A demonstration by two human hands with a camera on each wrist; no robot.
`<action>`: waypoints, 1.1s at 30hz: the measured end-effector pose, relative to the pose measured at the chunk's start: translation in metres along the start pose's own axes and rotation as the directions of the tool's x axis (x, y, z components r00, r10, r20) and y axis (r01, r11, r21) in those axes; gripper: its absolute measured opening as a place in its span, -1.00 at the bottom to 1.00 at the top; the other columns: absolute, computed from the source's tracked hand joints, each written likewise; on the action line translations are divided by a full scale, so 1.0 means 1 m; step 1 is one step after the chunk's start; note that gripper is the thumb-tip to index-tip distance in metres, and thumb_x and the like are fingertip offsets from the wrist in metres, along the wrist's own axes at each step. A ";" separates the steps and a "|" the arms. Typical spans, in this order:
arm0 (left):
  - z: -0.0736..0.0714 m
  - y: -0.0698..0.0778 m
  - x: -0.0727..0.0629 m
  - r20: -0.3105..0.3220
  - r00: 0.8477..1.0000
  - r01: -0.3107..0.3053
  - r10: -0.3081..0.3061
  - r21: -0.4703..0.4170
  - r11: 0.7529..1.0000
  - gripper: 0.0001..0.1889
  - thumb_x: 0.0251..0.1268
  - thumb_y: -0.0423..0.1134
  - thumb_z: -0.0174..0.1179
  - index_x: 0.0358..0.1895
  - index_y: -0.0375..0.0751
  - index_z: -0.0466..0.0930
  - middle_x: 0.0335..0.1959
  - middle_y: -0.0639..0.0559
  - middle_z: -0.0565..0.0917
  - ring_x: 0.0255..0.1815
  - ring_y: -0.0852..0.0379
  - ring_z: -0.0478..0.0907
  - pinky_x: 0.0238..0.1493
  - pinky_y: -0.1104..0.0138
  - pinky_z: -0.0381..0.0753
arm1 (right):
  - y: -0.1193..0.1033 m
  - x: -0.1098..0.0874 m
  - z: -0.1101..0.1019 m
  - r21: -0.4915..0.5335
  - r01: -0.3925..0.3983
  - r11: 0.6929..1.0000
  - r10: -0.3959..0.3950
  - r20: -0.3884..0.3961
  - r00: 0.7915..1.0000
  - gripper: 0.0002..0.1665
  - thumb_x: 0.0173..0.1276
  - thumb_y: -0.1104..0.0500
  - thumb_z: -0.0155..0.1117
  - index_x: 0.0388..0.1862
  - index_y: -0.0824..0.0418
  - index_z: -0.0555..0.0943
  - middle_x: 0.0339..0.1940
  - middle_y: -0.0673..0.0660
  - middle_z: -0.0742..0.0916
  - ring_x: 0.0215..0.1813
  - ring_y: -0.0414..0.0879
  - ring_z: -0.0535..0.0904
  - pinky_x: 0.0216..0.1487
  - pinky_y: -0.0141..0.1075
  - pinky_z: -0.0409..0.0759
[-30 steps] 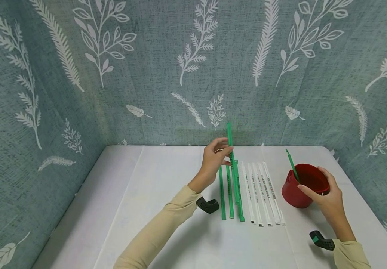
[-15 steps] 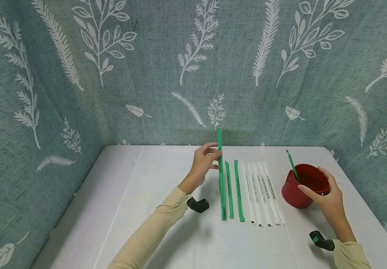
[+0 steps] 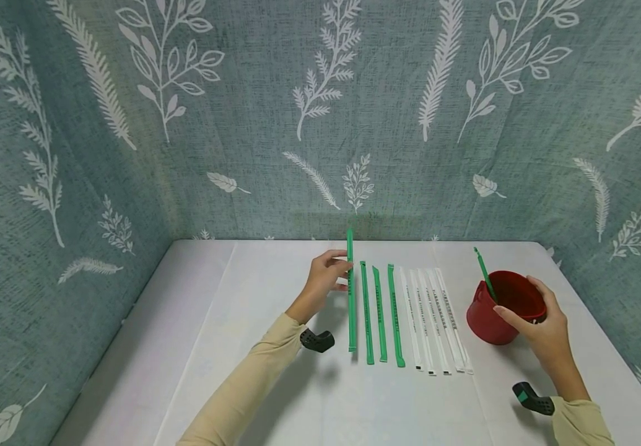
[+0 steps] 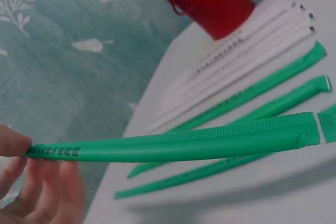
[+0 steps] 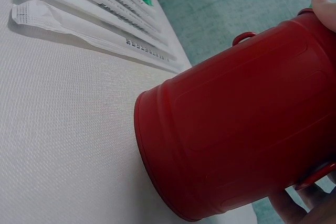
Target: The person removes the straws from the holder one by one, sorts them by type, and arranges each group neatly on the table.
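Note:
My left hand (image 3: pixel 320 280) pinches a green wrapped straw (image 3: pixel 352 313) near its upper part. The straw is held slightly above the table, left of the row, and looms large in the left wrist view, with thumb and fingers at one end. Three more green wrapped straws (image 3: pixel 380 322) lie side by side just right of it. My right hand (image 3: pixel 545 334) holds a small red bucket (image 5: pixel 236 119) by its rim and side, thumb at the near rim. A green stick with a twisted tip (image 3: pixel 483 267) leans out of the bucket.
Several white wrapped straws (image 3: pixel 423 328) lie in a row between the green ones and the bucket. All this is on a white cloth-covered table (image 3: pixel 231 297). A patterned green-grey curtain (image 3: pixel 253 124) rises behind and at both sides.
My left hand has carried the green straw leftward, from over the row of green straws to a spot left of it. The right hand and the bucket have stayed put.

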State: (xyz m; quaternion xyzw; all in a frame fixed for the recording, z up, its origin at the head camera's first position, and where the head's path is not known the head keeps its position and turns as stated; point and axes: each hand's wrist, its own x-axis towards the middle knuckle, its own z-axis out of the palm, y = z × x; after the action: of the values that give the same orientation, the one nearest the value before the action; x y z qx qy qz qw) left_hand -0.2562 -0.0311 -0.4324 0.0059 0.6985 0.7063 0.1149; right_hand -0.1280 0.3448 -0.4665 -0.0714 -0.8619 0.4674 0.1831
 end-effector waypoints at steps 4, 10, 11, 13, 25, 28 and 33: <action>-0.003 -0.009 0.004 -0.016 1.000 0.020 -0.020 0.015 1.000 -0.65 0.30 -0.30 0.17 0.14 -0.23 0.51 -0.25 -0.10 0.57 -0.39 0.11 0.52 -0.30 0.12 0.71 | -0.001 0.000 -0.001 0.002 0.007 1.000 -0.007 0.000 1.000 -0.03 0.22 0.12 0.37 0.51 -0.11 0.06 0.36 0.19 0.34 0.19 -0.23 0.21 -0.24 -0.70 0.46; -0.007 -0.026 0.013 -0.057 0.996 0.071 -0.066 0.091 0.993 -0.68 0.28 -0.32 0.17 0.09 -0.28 0.54 -0.33 -0.10 0.56 -0.43 0.10 0.53 -0.39 0.14 0.71 | -0.001 -0.001 -0.001 -0.001 0.002 1.000 -0.002 0.001 1.000 -0.03 0.22 0.11 0.37 0.51 -0.11 0.06 0.36 0.19 0.34 0.19 -0.21 0.21 -0.25 -0.69 0.46; -0.008 -0.029 0.014 -0.063 0.995 0.082 -0.076 0.104 0.991 -0.68 0.27 -0.32 0.17 0.08 -0.28 0.54 -0.33 -0.10 0.57 -0.43 0.10 0.54 -0.40 0.15 0.71 | -0.001 -0.001 -0.001 -0.003 0.001 1.000 -0.001 0.000 1.000 -0.03 0.22 0.11 0.38 0.51 -0.11 0.06 0.36 0.18 0.33 0.19 -0.22 0.20 -0.26 -0.69 0.46; -0.009 -0.034 0.017 -0.074 0.993 0.098 -0.089 0.128 0.987 -0.68 0.26 -0.33 0.18 0.08 -0.30 0.54 -0.33 -0.10 0.58 -0.44 0.10 0.55 -0.46 0.19 0.71 | 0.000 -0.001 -0.001 -0.006 0.000 1.000 0.000 0.000 1.000 -0.02 0.22 0.11 0.38 0.51 -0.11 0.06 0.36 0.18 0.33 0.19 -0.23 0.20 -0.26 -0.69 0.47; -0.002 -0.051 0.024 -0.118 0.992 0.082 -0.053 0.258 0.963 -0.69 0.18 -0.40 0.18 0.01 -0.38 0.55 -0.43 -0.09 0.56 -0.57 0.15 0.50 -0.70 0.31 0.63 | 0.000 0.000 0.000 -0.001 -0.008 1.000 0.008 -0.001 1.000 -0.02 0.22 0.11 0.38 0.51 -0.12 0.06 0.36 0.17 0.34 0.18 -0.24 0.20 -0.26 -0.69 0.47; 0.001 -0.050 0.023 -0.139 0.990 0.069 -0.026 0.315 0.947 -0.71 0.16 -0.40 0.18 -0.03 -0.40 0.57 -0.45 -0.09 0.57 -0.58 0.14 0.51 -0.71 0.31 0.62 | 0.000 0.000 0.000 -0.004 -0.008 1.000 0.008 -0.001 1.000 -0.02 0.22 0.11 0.38 0.51 -0.11 0.06 0.36 0.18 0.34 0.19 -0.23 0.20 -0.26 -0.69 0.47; 0.006 -0.046 0.022 -0.174 0.984 0.042 0.036 0.424 0.905 -0.72 0.11 -0.44 0.18 -0.08 -0.43 0.59 -0.48 -0.10 0.57 -0.65 0.13 0.53 -0.75 0.32 0.60 | 0.002 0.001 0.000 -0.008 -0.006 1.000 0.006 -0.004 1.000 -0.02 0.21 0.11 0.39 0.51 -0.11 0.06 0.36 0.18 0.34 0.19 -0.22 0.21 -0.27 -0.69 0.47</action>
State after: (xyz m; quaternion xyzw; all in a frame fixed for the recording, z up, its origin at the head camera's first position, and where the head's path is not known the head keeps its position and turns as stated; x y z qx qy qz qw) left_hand -0.2693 -0.0212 -0.4812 -0.0335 0.8432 0.5344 0.0492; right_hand -0.1288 0.3461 -0.4675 -0.0756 -0.8631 0.4643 0.1835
